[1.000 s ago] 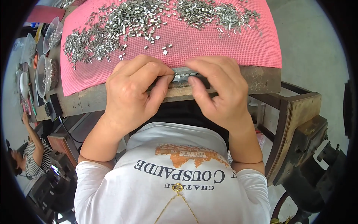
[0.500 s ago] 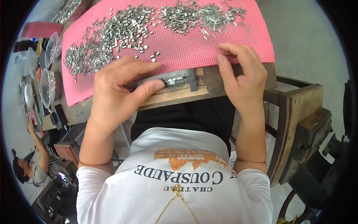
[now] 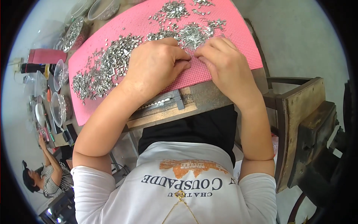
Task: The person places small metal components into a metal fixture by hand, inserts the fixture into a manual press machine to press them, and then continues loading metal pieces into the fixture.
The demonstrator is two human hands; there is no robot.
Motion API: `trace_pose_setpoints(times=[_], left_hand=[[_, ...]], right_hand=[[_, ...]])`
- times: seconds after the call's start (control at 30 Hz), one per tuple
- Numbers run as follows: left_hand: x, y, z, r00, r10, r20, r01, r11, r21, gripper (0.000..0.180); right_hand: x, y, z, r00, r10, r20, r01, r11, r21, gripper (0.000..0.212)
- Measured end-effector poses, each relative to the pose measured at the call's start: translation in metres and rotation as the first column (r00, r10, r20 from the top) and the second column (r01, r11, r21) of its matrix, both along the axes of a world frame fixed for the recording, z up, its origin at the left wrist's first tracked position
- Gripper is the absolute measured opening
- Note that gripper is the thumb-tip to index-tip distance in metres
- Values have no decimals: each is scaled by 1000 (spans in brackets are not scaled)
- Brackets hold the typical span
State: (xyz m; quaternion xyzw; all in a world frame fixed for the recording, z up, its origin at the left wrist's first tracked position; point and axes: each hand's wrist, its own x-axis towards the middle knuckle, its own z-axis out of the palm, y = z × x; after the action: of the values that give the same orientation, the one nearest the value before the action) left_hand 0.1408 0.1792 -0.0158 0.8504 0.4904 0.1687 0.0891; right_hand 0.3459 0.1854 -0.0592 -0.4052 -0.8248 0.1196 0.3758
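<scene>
Both of my hands are over the pink textured mat (image 3: pixel 238 54), at the near edge of a heap of thin silver pins (image 3: pixel 192 34). My left hand (image 3: pixel 154 67) is closed in a pinch, thumb against fingers. Facing it, my right hand (image 3: pixel 225 65) also pinches, its fingertips low by the pins. Whatever lies between the fingertips is too small to make out. Below my left wrist, a dark metal jig (image 3: pixel 178 100) sits on the wooden table edge, with a row of small shiny pieces (image 3: pixel 162 102) in its slot. My left forearm hides part of it.
Small flat metal pieces (image 3: pixel 117 56) cover the mat's left side, with another heap (image 3: pixel 173 10) at the far side. Clear tubs (image 3: pixel 74 33) of parts stand to the left. A wooden stand with dark machinery (image 3: pixel 317 138) is at right. Another person (image 3: pixel 52 173) sits at lower left.
Both hands have moved away from the jig, up to the pins, and their fingers have closed into pinches. The jig's row of pieces is now more exposed. The view has shifted.
</scene>
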Motion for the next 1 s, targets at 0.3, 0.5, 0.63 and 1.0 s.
trace_pose_setpoints(times=[0.3,0.5,0.63,1.0], left_hand=[[1,4,-3,984,-48,-172,68,991,116,9],[-8,-6,7,998,64,24,-66,993,100,11],[-22,-29,17,961,230,154,-223,973,-57,11],[-40,-94,3,844,262,468,-135,948,-288,8]], right_hand=[[-7,14,12,980,66,186,-62,998,-27,5],[-9,13,1,988,55,142,-66,995,73,3],[-14,-17,2,984,131,-119,-142,986,-89,4],[-39,-60,-6,916,263,-304,-306,946,-103,13]])
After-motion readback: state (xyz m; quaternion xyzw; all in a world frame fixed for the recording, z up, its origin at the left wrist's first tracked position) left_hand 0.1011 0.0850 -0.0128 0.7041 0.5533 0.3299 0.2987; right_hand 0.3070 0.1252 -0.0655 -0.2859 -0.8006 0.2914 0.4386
